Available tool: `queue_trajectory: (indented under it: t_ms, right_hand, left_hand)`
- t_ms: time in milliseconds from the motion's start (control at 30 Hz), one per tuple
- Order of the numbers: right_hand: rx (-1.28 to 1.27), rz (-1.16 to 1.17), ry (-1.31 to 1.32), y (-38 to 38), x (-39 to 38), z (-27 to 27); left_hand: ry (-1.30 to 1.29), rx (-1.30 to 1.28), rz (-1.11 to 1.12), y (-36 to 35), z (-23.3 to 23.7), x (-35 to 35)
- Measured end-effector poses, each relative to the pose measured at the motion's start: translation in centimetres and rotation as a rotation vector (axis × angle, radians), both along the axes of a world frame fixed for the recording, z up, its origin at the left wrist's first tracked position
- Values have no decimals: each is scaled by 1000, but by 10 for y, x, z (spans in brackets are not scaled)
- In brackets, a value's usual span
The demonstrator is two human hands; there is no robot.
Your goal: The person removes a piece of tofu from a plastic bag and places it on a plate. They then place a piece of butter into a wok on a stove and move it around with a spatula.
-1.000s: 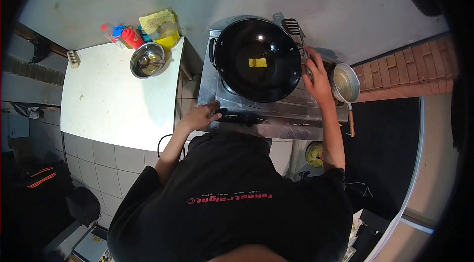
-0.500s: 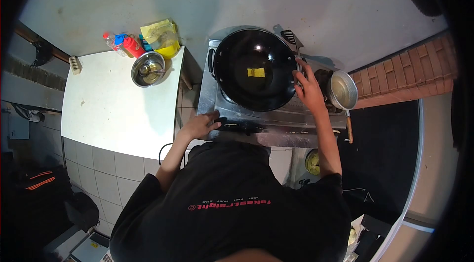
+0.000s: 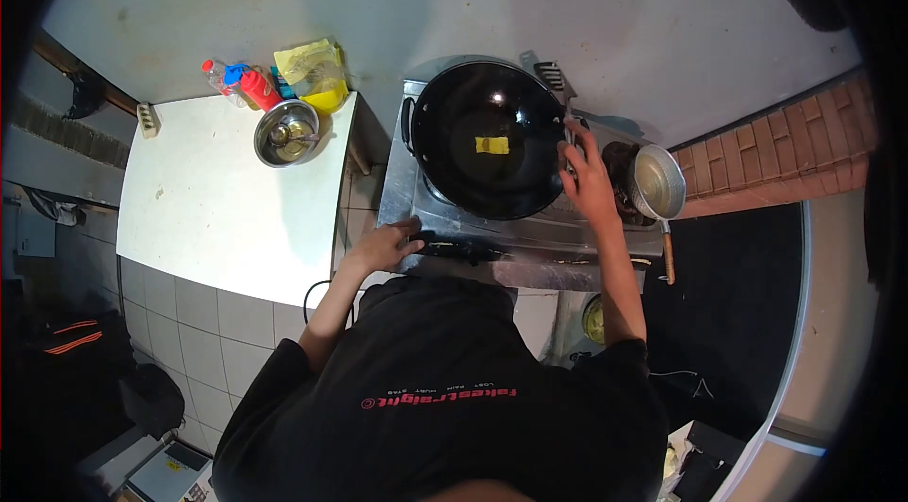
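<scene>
A black wok [image 3: 463,185] sits on the metal stove [image 3: 539,261], with a flat yellow piece [image 3: 492,145] in its middle. At the wok's right rim, my right hand [image 3: 588,176] has its fingers around the handle area; a slotted spatula [image 3: 551,77] stands just beyond, its handle running down toward my fingers. Whether my fingers grip the spatula or the wok handle is too small to tell. My left hand [image 3: 386,245] rests on the stove's front left corner, fingers apart, holding nothing.
On the white table [image 3: 218,218] at left stand a metal bowl [image 3: 287,133] with a ladle, a red bottle [image 3: 257,86], a clear bottle and a yellow packet [image 3: 317,72]. Right of the wok is a wooden-handled saucepan [image 3: 657,182]. A brick ledge [image 3: 776,147] lies beyond.
The view has shifted slightly, so the wok and stove sit a little lower. The spatula's head has moved slightly left, and my right hand has moved slightly left.
</scene>
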State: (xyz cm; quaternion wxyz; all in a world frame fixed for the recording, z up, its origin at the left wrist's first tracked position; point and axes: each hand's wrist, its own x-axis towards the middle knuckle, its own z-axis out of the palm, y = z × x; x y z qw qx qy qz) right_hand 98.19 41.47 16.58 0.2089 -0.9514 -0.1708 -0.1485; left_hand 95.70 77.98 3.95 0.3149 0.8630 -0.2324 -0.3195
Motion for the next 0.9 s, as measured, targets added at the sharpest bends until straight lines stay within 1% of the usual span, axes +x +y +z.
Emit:
queue_trajectory:
  t_ms: [33,100,200,400,533,633,800,900]
  right_hand:
    - [-1,0,0,-1,-1,0]
    - [22,-34,-88,2,-3,5]
    - [51,-19,-118,2,-4,4]
    - [139,-38,-62,2,-6,-1]
    - [152,-31,-82,2,2,-7]
    - [154,-41,-37,-1,9,-14]
    - [161,-85,-73,6,13,-8]
    - [132,-59,-91,5,13,-8]
  left_hand:
    - [-4,2,-2,0,0,-1]
    - [-9,2,-4,-2,1,-1]
    - [-8,16,0,-3,5,0]
    - [6,44,-6,-5,9,0]
    - [-3,18,-6,-3,3,0]
    - [-19,23,-14,-2,3,0]
    - [3,40,-3,-3,4,-1]
    - [-10,33,1,-2,0,-1]
